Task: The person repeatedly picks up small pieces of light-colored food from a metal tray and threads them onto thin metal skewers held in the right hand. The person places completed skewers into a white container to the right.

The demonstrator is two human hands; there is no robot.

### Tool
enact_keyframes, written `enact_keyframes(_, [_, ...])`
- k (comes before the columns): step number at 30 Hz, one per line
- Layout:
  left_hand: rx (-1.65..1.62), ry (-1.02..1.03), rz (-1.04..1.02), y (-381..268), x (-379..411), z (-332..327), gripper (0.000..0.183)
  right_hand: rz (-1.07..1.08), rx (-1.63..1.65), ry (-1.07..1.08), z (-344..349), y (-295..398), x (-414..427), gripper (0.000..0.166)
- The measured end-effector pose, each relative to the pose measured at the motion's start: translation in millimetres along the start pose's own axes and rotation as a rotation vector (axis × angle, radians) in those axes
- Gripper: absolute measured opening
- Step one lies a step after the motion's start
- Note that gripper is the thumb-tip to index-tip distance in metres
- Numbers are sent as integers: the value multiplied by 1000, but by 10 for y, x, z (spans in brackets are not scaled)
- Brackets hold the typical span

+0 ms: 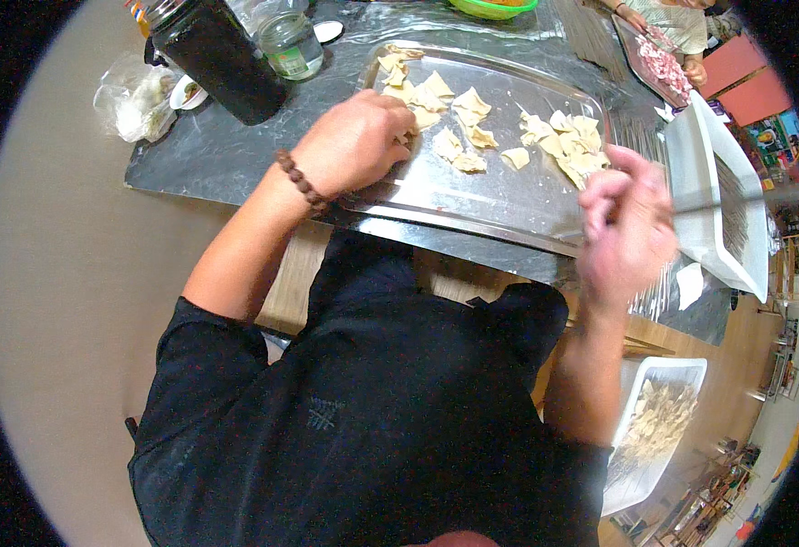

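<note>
A shallow clear tray [467, 198] lies at the table's edge in front of me. Pale yellow folded pieces, seemingly tofu skin [570, 140], are scattered and heaped on it. My left hand [365, 143] bends over the tray's left side with its fingers curled down. Whether a piece is between those fingers is hidden. At the tray's right edge, my right hand [628, 225], blurred by motion, is closed around a thin stick that looks like a skewer [734, 202]. The stick points out to the right.
Loose skewers [652, 294] lie right of the tray beside a white tub [714, 198]. Another tub [635, 478] holds loaded skewers, lower right. A black canister [218, 61] and glass jar [291, 48] stand upper left. Across the table a person handles a tray of pink meat [662, 65].
</note>
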State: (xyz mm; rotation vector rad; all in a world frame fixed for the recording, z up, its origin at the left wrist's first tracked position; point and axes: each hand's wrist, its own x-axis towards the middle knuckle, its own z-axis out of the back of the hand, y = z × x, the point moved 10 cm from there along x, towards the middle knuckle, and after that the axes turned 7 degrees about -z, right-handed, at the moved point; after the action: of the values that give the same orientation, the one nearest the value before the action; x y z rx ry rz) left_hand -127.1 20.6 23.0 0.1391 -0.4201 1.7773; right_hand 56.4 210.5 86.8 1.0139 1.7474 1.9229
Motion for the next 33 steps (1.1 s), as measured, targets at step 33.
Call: enact_keyframes(33, [-1571,-380,612,-195,370,-502,23,-750,-70,216,473,-907,-1414,26])
